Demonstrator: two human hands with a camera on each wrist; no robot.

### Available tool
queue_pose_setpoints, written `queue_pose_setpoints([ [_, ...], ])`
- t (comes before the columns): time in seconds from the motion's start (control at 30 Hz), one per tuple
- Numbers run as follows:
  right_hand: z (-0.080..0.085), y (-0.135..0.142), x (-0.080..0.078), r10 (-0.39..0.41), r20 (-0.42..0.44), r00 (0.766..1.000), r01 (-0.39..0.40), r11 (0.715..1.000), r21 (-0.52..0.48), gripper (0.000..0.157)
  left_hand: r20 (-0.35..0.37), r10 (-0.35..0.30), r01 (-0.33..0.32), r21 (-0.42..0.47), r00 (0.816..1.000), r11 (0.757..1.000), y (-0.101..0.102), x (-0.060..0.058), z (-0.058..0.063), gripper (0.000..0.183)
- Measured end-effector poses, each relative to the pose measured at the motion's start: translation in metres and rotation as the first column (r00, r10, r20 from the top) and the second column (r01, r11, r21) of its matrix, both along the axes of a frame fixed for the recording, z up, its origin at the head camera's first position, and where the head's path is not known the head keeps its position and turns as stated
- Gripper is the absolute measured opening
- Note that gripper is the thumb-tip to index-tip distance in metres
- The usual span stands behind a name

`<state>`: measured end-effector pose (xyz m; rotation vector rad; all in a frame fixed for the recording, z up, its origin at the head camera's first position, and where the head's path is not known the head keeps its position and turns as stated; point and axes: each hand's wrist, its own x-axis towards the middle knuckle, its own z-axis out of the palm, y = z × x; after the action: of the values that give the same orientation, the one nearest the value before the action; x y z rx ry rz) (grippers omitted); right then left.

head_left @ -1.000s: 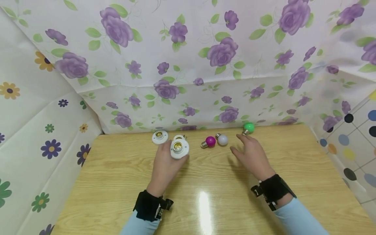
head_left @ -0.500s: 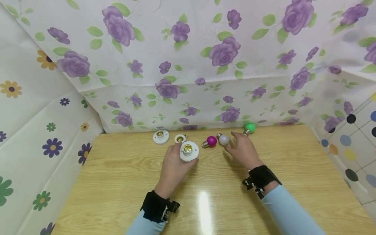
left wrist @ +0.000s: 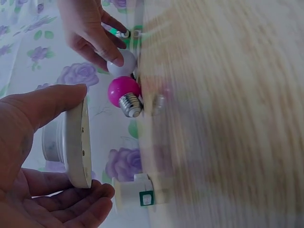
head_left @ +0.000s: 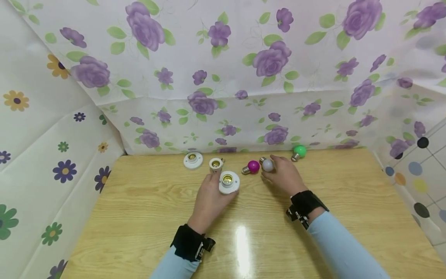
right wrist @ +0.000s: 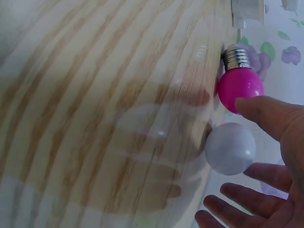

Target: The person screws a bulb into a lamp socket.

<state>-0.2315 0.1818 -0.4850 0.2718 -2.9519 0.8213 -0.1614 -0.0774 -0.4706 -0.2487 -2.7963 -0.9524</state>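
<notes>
Right fingers (right wrist: 249, 197), spread, have neared the white bulb (right wrist: 230, 149), one of three; left fingers (left wrist: 47, 183) grip one socket (head_left: 228, 181) of three.

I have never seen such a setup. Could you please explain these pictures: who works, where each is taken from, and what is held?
These are a person's bare hands, no machine. The wide view comes from a head camera, the close ones from wrist cameras. On the wooden table lie a magenta bulb, a green bulb, a round white socket and a smaller socket. The left hand holds another round socket. The right hand is open around the white bulb; contact is unclear.
</notes>
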Motion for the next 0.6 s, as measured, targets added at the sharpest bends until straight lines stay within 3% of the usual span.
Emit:
queue_pose_setpoints([
  [0.3,-0.0026,-0.0045,-0.0094,0.005,-0.034,0.999,-0.005,1.0,-0.002,0.063,-0.003,-0.007,0.007,-0.024,1.0,1.0,0.0017,-0.0033,-0.0065,0.085],
  [0.6,-0.0015,-0.0081,-0.0079,-0.009,0.002,1.0,0.009,1.0,-0.003,0.056,-0.005,-0.007,0.007,-0.034,1.0,0.999,0.0026,-0.0019,-0.0092,0.077],
])
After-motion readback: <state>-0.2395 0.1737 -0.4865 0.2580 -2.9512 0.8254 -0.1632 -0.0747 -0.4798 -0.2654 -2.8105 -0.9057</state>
